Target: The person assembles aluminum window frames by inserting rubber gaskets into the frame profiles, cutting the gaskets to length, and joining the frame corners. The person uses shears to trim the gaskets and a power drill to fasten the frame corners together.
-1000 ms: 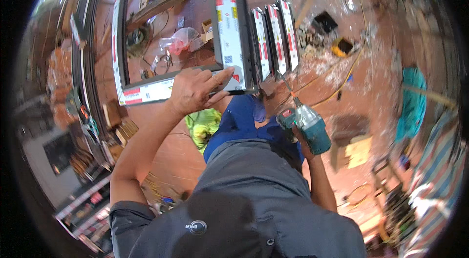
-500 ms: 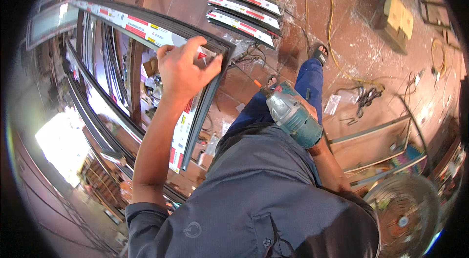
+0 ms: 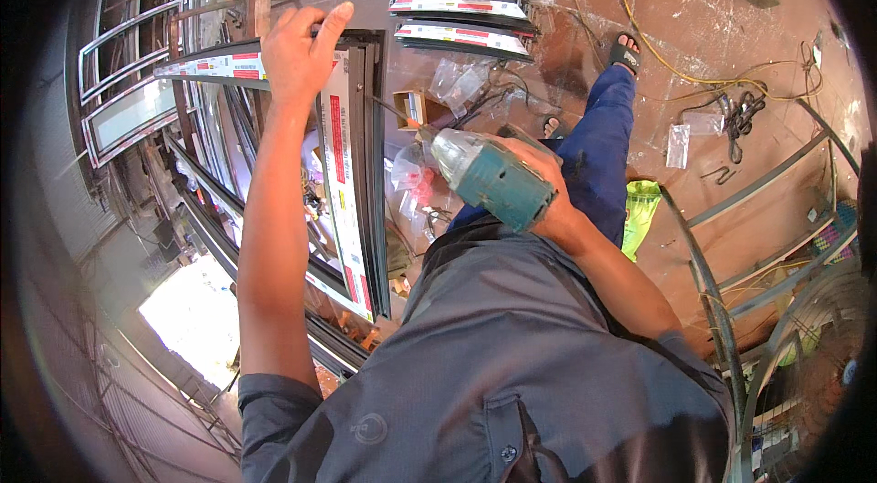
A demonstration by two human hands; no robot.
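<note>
A dark metal window frame (image 3: 370, 163), its face covered by white and red protective tape, stands at my left. My left hand (image 3: 297, 58) is closed over its top bar near the corner, thumb sticking up. In my right hand (image 3: 548, 181) is a teal power screwdriver (image 3: 498, 181) with a silver nose. Its long thin bit (image 3: 393, 108) points left, and the tip reaches the outer side of the frame just below the corner. Whether a screw sits at the tip is too small to tell.
Three taped profile pieces (image 3: 461, 40) lie on the floor ahead. A yellow cable (image 3: 658, 58) and a coil of black cord (image 3: 742, 117) are to the right. A large fan (image 3: 813, 373) stands at lower right, beside a metal frame (image 3: 708, 282). A small open box (image 3: 413, 110) sits past the bit.
My left hand has shifted from the frame's corner to its top bar. The screwdriver has moved left and its bit now meets the frame's side. My view has turned.
</note>
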